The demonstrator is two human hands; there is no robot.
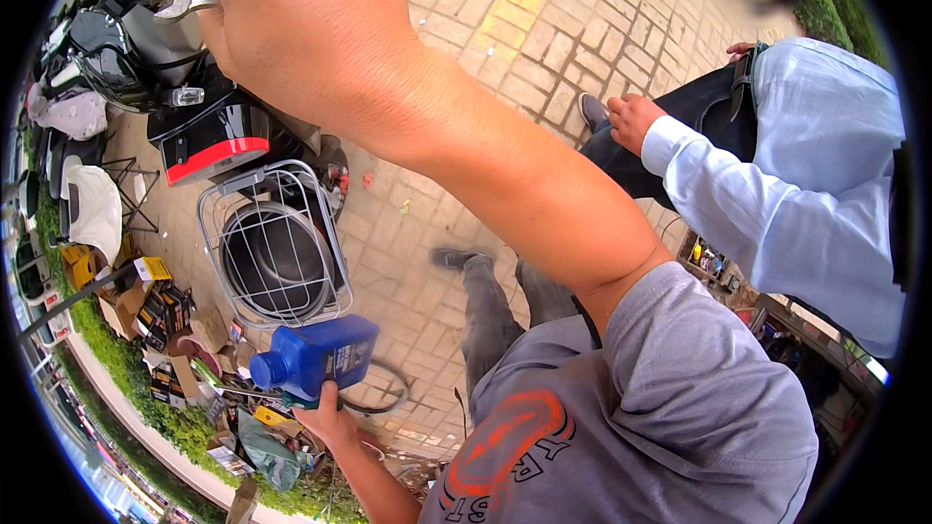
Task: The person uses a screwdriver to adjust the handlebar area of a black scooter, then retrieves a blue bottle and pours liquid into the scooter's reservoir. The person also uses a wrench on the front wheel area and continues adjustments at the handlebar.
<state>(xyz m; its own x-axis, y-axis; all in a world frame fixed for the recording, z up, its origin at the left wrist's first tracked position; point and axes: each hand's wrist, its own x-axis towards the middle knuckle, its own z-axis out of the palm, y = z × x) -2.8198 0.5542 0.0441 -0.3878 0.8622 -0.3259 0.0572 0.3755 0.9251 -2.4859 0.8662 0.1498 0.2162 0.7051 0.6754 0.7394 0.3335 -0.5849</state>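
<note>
My right hand (301, 34) grips a silver open-ended wrench (178, 2) at the upper left, against the black and silver front of a motorbike or scooter (131, 53); some of its fingers are hidden. Low in the view, my left hand (328, 412) holds a blue plastic bottle (325, 354), along with a long metal tool with a green handle (296, 401). Between my hands sits a wire basket (209, 233) with a dark round pan inside, behind a black box with a red band (218, 160).
A person in a light blue shirt (815, 165) stands close at my right. Cardboard boxes (131, 311) and clutter lie at the left beside a hedge (102, 354). A white-topped chair (92, 199) stands at the left. A cluttered rack (786, 349) is behind on the right.
</note>
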